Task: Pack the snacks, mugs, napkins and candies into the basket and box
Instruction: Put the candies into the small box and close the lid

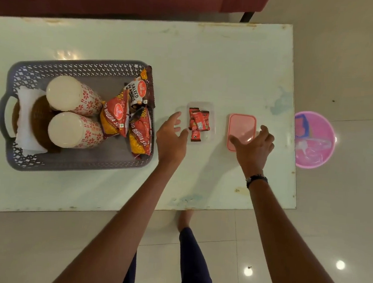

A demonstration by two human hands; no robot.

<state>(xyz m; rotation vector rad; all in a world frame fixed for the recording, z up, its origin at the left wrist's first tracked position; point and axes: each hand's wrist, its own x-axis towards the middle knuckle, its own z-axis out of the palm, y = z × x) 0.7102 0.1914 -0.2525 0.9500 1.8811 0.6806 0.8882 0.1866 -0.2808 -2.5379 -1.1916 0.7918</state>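
**Head view: candy box filled, lid about to go on**

Head view, looking straight down on a pale table (210, 64). At its left stands a grey lattice basket (81, 69), already loaded: two mugs (72, 95) with red flower print lie on their sides, bottoms toward the camera, next to white napkins (26, 118) at the handle end, with something round and brown under them that I cannot identify. The snack packets (115, 117) are wedged against the basket's right wall, probably so the mugs cannot roll. Their print reads "Haldiram's", "SALTED PEANUTS" and part of "BHUJIA SEV"; a price mark is too small to read.

Just right of the basket sits a clear box (203, 104) holding red-wrapped candies (198, 123); their lettering is too blurred to read. The pink lid (242, 128) lies flat beside it, a little apart.

The left hand (172, 138) is spread, fingers loose, touching the box's left edge, most likely to steady it. The right hand (254, 145) is also spread and holds nothing, its thumb over the lid's near corner and fingers at its right edge, seemingly about to lift it. Closing the box looks like the last step.

On the floor beyond the table's right end is a pink tub (314, 140).
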